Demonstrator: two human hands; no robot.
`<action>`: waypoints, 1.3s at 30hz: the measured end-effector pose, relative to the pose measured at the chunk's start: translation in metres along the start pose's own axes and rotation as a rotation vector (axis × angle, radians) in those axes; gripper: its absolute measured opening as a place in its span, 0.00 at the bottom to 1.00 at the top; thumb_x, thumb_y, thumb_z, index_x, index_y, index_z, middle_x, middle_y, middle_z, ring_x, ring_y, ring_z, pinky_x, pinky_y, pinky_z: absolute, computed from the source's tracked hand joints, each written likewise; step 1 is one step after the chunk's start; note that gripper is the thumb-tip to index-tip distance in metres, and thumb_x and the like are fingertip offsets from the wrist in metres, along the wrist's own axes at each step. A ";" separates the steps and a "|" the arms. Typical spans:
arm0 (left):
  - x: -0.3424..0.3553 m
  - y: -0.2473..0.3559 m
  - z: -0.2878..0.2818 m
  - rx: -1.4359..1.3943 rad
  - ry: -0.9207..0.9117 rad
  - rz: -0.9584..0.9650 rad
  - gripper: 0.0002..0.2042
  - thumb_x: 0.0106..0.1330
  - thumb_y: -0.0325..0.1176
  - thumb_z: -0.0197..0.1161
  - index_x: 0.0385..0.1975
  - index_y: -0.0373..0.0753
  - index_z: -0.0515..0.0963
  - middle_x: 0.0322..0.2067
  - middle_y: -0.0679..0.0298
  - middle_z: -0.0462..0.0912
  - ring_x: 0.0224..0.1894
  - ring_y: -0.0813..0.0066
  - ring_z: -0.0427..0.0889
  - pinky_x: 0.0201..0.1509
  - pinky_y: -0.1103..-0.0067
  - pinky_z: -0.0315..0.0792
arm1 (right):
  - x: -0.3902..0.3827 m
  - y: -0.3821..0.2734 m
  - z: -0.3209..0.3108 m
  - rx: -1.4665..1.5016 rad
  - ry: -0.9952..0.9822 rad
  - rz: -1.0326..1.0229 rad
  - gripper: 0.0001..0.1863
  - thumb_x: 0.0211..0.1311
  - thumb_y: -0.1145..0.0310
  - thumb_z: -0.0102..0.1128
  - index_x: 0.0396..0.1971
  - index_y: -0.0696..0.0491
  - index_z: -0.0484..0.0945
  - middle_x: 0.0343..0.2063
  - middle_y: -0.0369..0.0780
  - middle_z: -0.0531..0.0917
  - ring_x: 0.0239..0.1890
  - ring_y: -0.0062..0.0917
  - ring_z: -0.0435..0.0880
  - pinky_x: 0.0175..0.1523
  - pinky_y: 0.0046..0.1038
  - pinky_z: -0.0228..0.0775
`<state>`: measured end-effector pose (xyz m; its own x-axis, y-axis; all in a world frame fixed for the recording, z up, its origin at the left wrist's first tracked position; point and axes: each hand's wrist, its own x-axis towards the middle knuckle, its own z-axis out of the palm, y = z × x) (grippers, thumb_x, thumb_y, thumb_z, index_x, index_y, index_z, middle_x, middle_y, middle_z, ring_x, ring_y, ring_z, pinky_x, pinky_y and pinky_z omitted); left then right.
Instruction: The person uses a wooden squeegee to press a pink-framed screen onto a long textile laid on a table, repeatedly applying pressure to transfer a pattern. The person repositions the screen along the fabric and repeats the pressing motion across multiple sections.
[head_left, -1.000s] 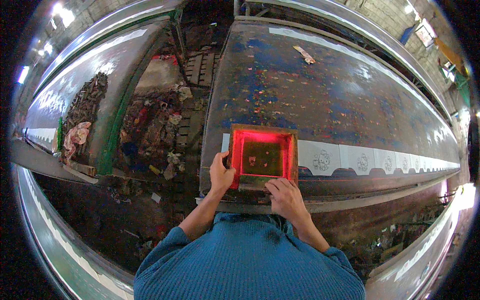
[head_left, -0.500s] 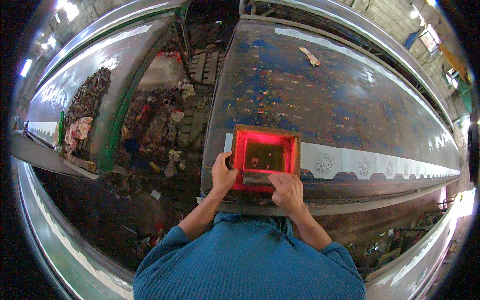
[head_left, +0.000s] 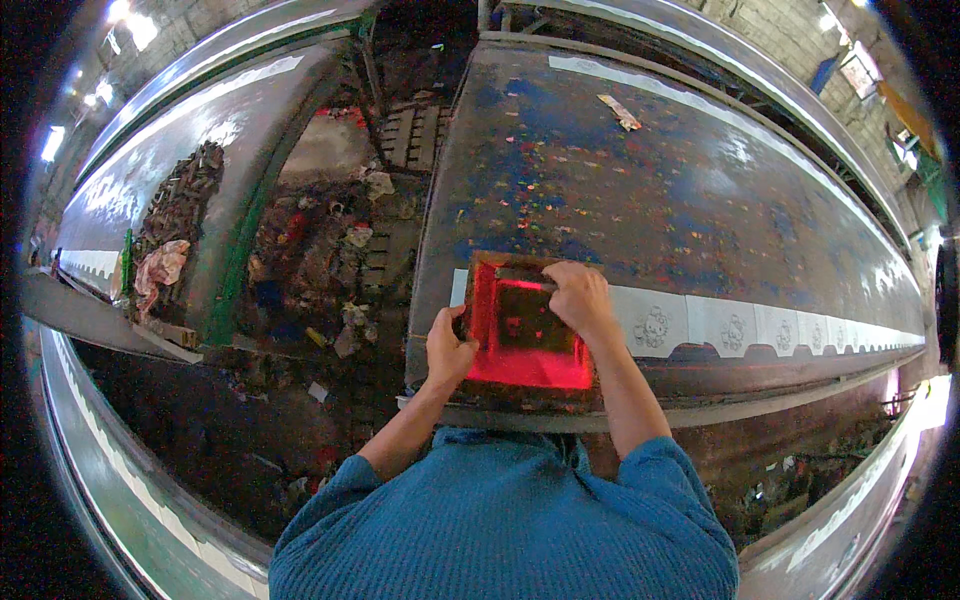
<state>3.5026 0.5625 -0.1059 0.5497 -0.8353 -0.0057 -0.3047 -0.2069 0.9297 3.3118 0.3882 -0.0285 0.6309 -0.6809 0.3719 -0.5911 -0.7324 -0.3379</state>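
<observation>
- Long printing table [head_left: 700, 190]: dark, paint-speckled, in front of you.
- White printed sheets [head_left: 705, 322]: row along the table's near edge, running right.
- Wooden screen frame [head_left: 484, 325]: on table's near-left corner, red inside.
- Your right hand [head_left: 583, 298]: fingers together, clamped on squeegee.
- Your left hand [head_left: 450, 348]: clamped on frame's left rim.
- Squeegee [head_left: 527, 276]: inside frame, far side, partly hidden.

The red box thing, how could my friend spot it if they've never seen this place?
Find the long, dark, speckled table before the person in blue. Along its near edge runs a row of white sheets; near the row's left end, the left hand grips a boxy frame. Unlike the flat, pale sheets beside it, it has raised walls, bright red inside.
</observation>
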 end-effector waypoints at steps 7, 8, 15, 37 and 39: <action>0.001 0.004 -0.001 0.049 0.003 0.024 0.28 0.48 0.21 0.68 0.54 0.33 0.74 0.50 0.51 0.81 0.55 0.52 0.80 0.59 0.68 0.73 | -0.066 -0.033 -0.012 0.082 -0.021 -0.060 0.13 0.42 0.78 0.58 0.32 0.53 0.83 0.34 0.40 0.87 0.38 0.40 0.86 0.42 0.42 0.77; 0.001 0.005 -0.001 0.093 0.017 0.049 0.27 0.48 0.21 0.67 0.54 0.33 0.74 0.50 0.51 0.81 0.55 0.52 0.80 0.58 0.68 0.73 | -0.080 -0.039 -0.018 0.045 -0.090 -0.047 0.15 0.44 0.75 0.59 0.36 0.53 0.82 0.37 0.40 0.87 0.41 0.38 0.86 0.44 0.42 0.77; 0.002 0.011 0.000 0.099 0.033 0.028 0.26 0.48 0.21 0.67 0.52 0.34 0.74 0.45 0.52 0.82 0.50 0.51 0.82 0.55 0.67 0.74 | -0.134 -0.078 -0.035 0.007 -0.158 -0.051 0.21 0.45 0.72 0.62 0.44 0.53 0.82 0.45 0.39 0.86 0.48 0.34 0.84 0.55 0.40 0.73; -0.004 0.035 0.010 -0.008 0.101 0.164 0.27 0.46 0.15 0.62 0.52 0.32 0.75 0.43 0.57 0.82 0.45 0.68 0.81 0.51 0.74 0.75 | -0.173 0.010 -0.028 0.560 0.226 0.722 0.23 0.61 0.59 0.70 0.47 0.63 0.82 0.45 0.48 0.83 0.50 0.39 0.81 0.59 0.35 0.71; -0.006 0.047 0.024 -0.039 0.097 0.161 0.27 0.46 0.15 0.62 0.52 0.31 0.75 0.44 0.56 0.82 0.46 0.68 0.81 0.51 0.75 0.75 | -0.175 0.021 -0.042 0.567 0.235 0.714 0.23 0.60 0.60 0.71 0.47 0.63 0.81 0.45 0.48 0.83 0.50 0.39 0.81 0.59 0.35 0.71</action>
<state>3.4665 0.5456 -0.0707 0.5697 -0.8024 0.1778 -0.3654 -0.0535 0.9293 3.1679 0.4923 -0.0643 0.0601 -0.9965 0.0584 -0.4273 -0.0785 -0.9007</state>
